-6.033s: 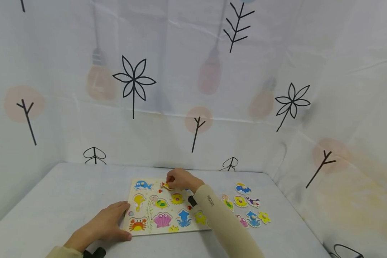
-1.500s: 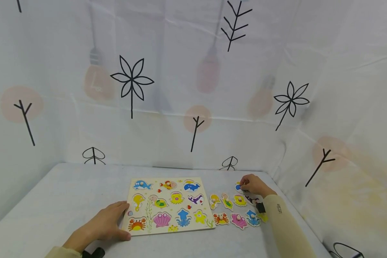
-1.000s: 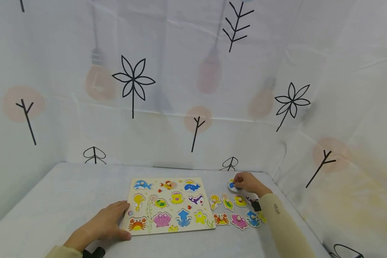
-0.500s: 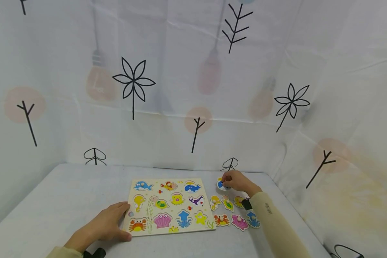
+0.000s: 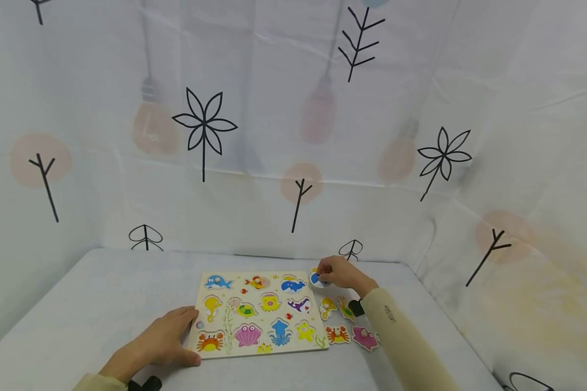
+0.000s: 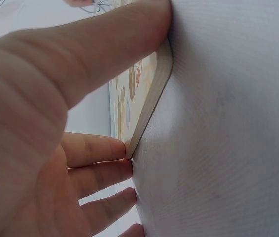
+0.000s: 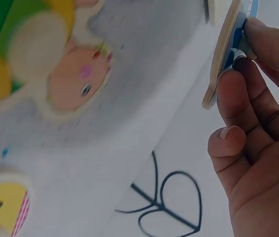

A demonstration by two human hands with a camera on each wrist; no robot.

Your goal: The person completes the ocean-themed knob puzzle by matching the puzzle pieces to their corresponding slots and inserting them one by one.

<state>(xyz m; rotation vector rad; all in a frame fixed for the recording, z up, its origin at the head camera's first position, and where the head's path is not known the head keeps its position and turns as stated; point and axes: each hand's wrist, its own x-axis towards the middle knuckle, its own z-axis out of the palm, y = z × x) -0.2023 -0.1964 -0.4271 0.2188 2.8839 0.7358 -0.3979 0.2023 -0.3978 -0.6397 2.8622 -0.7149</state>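
A wooden puzzle board [image 5: 286, 352] with sea-animal pictures lies on the table. My left hand [image 5: 158, 339] rests at its near left corner, fingertips touching the left edge and thumb at the front edge. My right hand [image 5: 344, 272] pinches a blue whale puzzle piece [image 5: 315, 278] by its knob, just off the board's far right corner. In the right wrist view the piece [image 7: 222, 59] is tilted on edge, clear of the table. The board's whale recess [image 5: 292, 284] is nearby. A knobbed dolphin piece [image 5: 218, 282] and fish piece [image 5: 257, 282] sit in the top row.
Right of the board lie loose pieces: a seahorse [image 5: 328, 308], a turtle [image 5: 345, 308], a crab [image 5: 338, 334] and a pink shell [image 5: 364, 338]. The right sleeve [image 5: 403, 336] covers others. A printed cloth [image 5: 254, 206] hangs behind the table.
My right hand earlier was at the fish on the board, then took the whale piece from the loose ones. It has carried it left to the board's edge. My left hand has stayed put.
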